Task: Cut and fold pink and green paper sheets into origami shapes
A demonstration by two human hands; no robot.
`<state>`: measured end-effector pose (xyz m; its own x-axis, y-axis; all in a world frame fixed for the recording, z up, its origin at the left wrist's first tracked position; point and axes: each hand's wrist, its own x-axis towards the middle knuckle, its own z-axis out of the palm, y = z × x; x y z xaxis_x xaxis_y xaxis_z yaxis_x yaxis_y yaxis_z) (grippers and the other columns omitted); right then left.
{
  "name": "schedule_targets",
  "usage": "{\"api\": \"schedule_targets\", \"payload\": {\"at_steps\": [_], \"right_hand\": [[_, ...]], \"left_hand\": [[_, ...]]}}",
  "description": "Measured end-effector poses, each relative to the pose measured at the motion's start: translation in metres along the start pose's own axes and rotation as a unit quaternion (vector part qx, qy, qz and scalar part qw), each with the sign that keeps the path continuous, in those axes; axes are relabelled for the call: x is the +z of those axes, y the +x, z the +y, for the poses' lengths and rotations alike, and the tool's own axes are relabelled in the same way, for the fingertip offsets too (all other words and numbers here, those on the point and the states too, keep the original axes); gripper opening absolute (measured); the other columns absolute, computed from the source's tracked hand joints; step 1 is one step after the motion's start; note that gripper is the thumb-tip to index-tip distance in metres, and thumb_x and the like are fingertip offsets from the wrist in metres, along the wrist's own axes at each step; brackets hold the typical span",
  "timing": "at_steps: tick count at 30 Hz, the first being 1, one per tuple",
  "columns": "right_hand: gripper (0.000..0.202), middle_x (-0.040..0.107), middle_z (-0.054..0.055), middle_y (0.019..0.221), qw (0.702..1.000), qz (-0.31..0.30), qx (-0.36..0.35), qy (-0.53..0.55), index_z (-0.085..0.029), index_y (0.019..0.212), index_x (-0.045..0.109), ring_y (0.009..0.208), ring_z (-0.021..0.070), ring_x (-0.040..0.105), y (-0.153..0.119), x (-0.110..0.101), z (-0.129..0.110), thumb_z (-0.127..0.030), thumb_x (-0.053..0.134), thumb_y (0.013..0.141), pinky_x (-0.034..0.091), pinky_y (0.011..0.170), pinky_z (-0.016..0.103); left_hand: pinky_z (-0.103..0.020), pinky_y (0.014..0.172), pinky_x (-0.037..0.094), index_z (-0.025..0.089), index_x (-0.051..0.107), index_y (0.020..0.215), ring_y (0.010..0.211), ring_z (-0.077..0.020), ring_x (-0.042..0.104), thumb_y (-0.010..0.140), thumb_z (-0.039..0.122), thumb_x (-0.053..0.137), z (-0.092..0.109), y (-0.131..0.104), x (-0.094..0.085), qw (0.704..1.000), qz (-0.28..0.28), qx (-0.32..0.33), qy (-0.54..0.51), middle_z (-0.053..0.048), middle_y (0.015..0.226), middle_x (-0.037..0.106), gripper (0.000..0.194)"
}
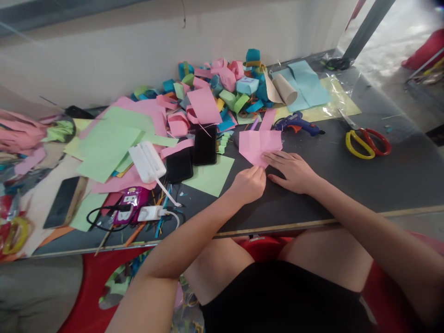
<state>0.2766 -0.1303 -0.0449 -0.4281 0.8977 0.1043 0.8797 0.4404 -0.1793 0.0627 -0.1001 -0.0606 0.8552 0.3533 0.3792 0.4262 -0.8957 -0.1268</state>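
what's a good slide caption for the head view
Both hands, left hand and right hand, press a pink paper on the dark table beside scissors.

Near the middle of the frame lies a plain pink paper sheet point(260, 144) on a dark grey table point(347, 185). Right of it, a glue gun point(299, 124) is blue with an orange trigger. At the right, the scissors point(367, 141) have one yellow handle and one red. Light green sheets point(107, 143) fill the left centre, beside a white box point(147, 162) and two black phones point(192, 155). Lower left, a magenta power strip point(130, 202). The upper-centre scrap pile point(222, 88) mixes pink, teal and green.
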Motion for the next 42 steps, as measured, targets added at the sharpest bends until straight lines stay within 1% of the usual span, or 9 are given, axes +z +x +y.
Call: {"api": "schedule_targets", "payload": {"at_steps": [6, 12, 19, 22, 26, 29, 34, 37, 42], "right_hand": [[0.061, 0.051, 0.01, 0.158, 1.0, -0.003, 0.005, 0.006, -0.021, 0.155, 0.047, 0.143, 0.0322, 0.048, 0.001, -0.003, -0.002, -0.045, 0.045, 0.099, 0.044, 0.109, 0.05], [0.062, 0.048, 0.01, 0.16, 1.0, -0.011, 0.015, -0.001, -0.02, 0.156, 0.045, 0.144, 0.0325, 0.047, 0.001, -0.001, -0.003, -0.047, 0.043, 0.1, 0.043, 0.111, 0.051], [0.061, 0.05, 0.01, 0.158, 1.0, 0.004, 0.03, -0.006, -0.016, 0.153, 0.049, 0.143, 0.0315, 0.049, 0.001, -0.001, -0.01, -0.044, 0.045, 0.099, 0.044, 0.111, 0.049], [0.059, 0.05, 0.009, 0.158, 0.999, 0.008, 0.033, -0.012, -0.017, 0.152, 0.05, 0.143, 0.0308, 0.049, 0.001, -0.001, -0.013, -0.042, 0.045, 0.099, 0.044, 0.111, 0.048], [0.059, 0.05, 0.01, 0.158, 0.999, 0.005, 0.037, -0.017, -0.014, 0.151, 0.051, 0.143, 0.0306, 0.049, 0.001, -0.001, -0.015, -0.041, 0.045, 0.099, 0.043, 0.113, 0.049], [0.061, 0.049, 0.011, 0.159, 0.999, -0.006, 0.038, -0.017, -0.011, 0.152, 0.049, 0.144, 0.0309, 0.048, 0.001, -0.001, -0.015, -0.041, 0.043, 0.1, 0.043, 0.114, 0.049], [0.062, 0.047, 0.012, 0.159, 0.999, -0.008, 0.032, -0.008, -0.014, 0.155, 0.046, 0.146, 0.0316, 0.047, 0.0, 0.0, -0.01, -0.044, 0.042, 0.1, 0.044, 0.114, 0.052], [0.063, 0.044, 0.012, 0.161, 1.0, 0.003, -0.011, -0.002, -0.015, 0.156, 0.044, 0.149, 0.0313, 0.044, -0.003, 0.0, -0.008, -0.044, 0.042, 0.101, 0.039, 0.118, 0.054], [0.06, 0.048, 0.01, 0.159, 1.0, 0.001, -0.027, 0.002, -0.019, 0.158, 0.042, 0.146, 0.0259, 0.048, -0.009, 0.001, -0.004, -0.045, 0.037, 0.104, 0.037, 0.121, 0.05]], "left_hand": [[-0.03, 0.084, 0.062, 0.001, 0.073, 0.109, 0.098, -0.0231, 0.076, 0.096, 0.008, 0.041, 0.004, -0.004, 0.008, 0.996, 0.086, -0.024, 0.012, -0.019, 0.106, 0.078, 0.035], [-0.028, 0.087, 0.061, 0.006, 0.076, 0.102, 0.101, -0.0219, 0.075, 0.09, 0.005, 0.045, -0.008, -0.005, 0.009, 0.997, 0.05, -0.059, -0.014, -0.015, 0.105, 0.079, 0.033], [-0.031, 0.078, 0.061, 0.015, 0.078, 0.089, 0.087, -0.0206, 0.074, 0.084, 0.002, 0.049, -0.023, -0.002, 0.006, 0.988, 0.036, -0.112, -0.099, -0.01, 0.094, 0.079, 0.032], [-0.034, 0.084, 0.061, 0.013, 0.078, 0.103, 0.092, -0.0218, 0.073, 0.086, 0.003, 0.048, -0.024, -0.001, 0.005, 0.989, 0.036, -0.106, -0.1, -0.011, 0.095, 0.078, 0.036], [-0.038, 0.101, 0.058, 0.009, 0.071, 0.124, 0.112, -0.0224, 0.071, 0.093, 0.004, 0.043, -0.022, 0.0, 0.007, 0.994, 0.027, -0.05, -0.089, -0.015, 0.119, 0.075, 0.043], [-0.036, 0.106, 0.055, 0.005, 0.07, 0.125, 0.118, -0.0217, 0.069, 0.096, 0.005, 0.041, -0.02, 0.001, 0.008, 0.997, -0.006, -0.003, -0.077, -0.015, 0.125, 0.074, 0.041], [-0.035, 0.104, 0.056, 0.005, 0.068, 0.128, 0.119, -0.0211, 0.069, 0.096, 0.004, 0.042, -0.017, 0.003, 0.004, 0.997, -0.047, -0.007, -0.054, -0.016, 0.126, 0.074, 0.042], [-0.036, 0.104, 0.056, 0.004, 0.067, 0.128, 0.116, -0.0218, 0.069, 0.095, 0.004, 0.041, -0.017, 0.004, 0.003, 0.996, -0.068, 0.001, -0.058, -0.017, 0.123, 0.074, 0.042], [-0.034, 0.102, 0.057, 0.002, 0.067, 0.128, 0.112, -0.0216, 0.07, 0.092, 0.003, 0.043, -0.018, 0.004, 0.004, 0.997, -0.064, 0.003, -0.05, -0.017, 0.121, 0.075, 0.043]]}}
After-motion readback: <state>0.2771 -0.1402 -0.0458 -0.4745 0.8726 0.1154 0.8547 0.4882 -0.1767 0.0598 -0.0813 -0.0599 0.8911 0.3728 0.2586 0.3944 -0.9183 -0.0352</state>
